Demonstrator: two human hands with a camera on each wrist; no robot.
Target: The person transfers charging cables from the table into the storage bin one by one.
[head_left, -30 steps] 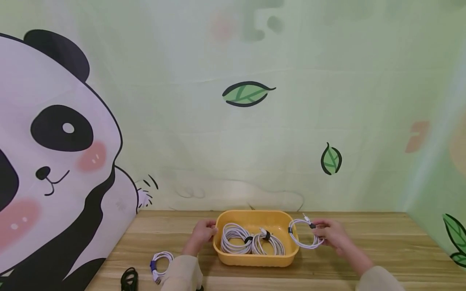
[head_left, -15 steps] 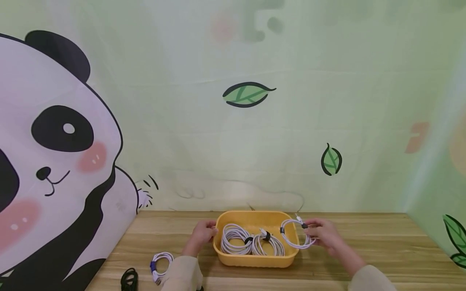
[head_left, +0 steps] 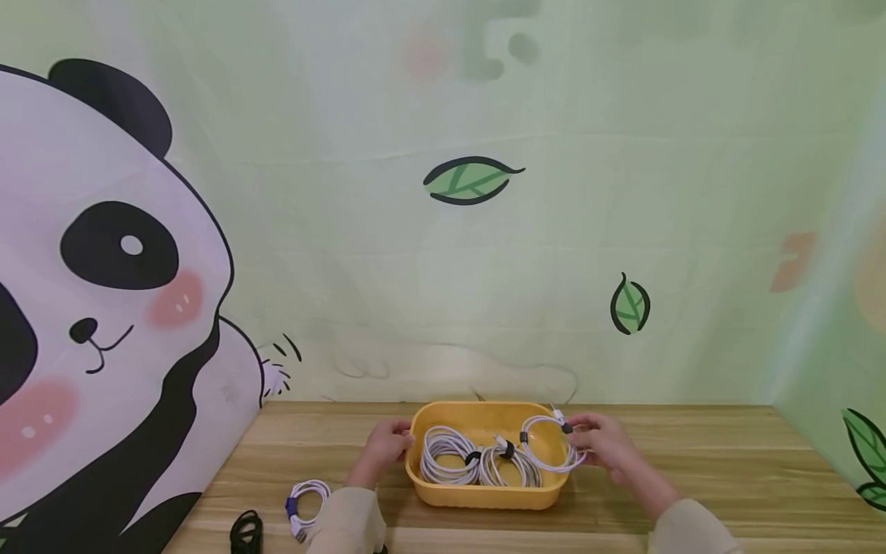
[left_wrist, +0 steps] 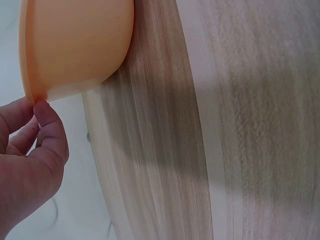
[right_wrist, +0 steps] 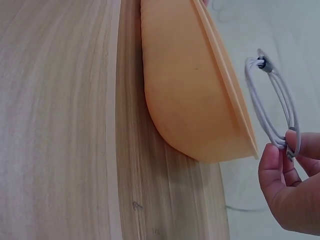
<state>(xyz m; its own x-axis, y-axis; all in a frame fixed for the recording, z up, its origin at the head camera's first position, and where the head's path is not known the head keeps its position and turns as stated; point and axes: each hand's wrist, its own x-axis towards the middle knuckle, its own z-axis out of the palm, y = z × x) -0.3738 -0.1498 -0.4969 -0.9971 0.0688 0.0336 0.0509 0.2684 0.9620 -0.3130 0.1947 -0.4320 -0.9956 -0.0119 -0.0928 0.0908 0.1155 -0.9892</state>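
A yellow plastic basket stands on the wooden table, and my left hand pinches its left rim between thumb and fingers. In the left wrist view the left hand grips the edge of the basket. My right hand pinches a coiled white cable by one side, over the basket's right end. The right wrist view has that coiled cable, bound with dark ties, above the rim, in the fingers of the right hand. Two coiled white cables lie inside the basket.
Left of the basket, a coiled white cable with a blue tie lies on the table. A black cable bundle is near the front left. Behind the table hangs a panda-printed backdrop.
My right hand has carried the coiled white cable leftward, from beside the basket's right rim to over its inside. The left hand and the basket have stayed in place.
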